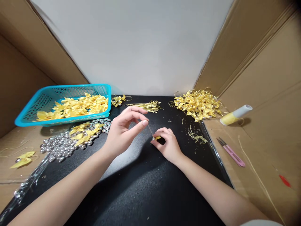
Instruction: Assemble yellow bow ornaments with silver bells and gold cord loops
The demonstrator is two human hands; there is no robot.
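Observation:
My left hand is raised over the middle of the black work surface, its thumb and forefinger pinched on the upper end of a thin cord. The cord runs down taut to my right hand. Between the right thumb and fingers sits a small yellow ribbon bow with a shiny silver bead or bell at its edge. My fingers hide most of the bow. Beyond the hands lies a bundle of cut gold cords.
A blue basket of yellow bows stands at the left, above many silver beads or bells. Corded bows are heaped at the back right. Cord scraps, pink-handled snips and a grey-and-yellow tube lie right. Cardboard walls flank both sides.

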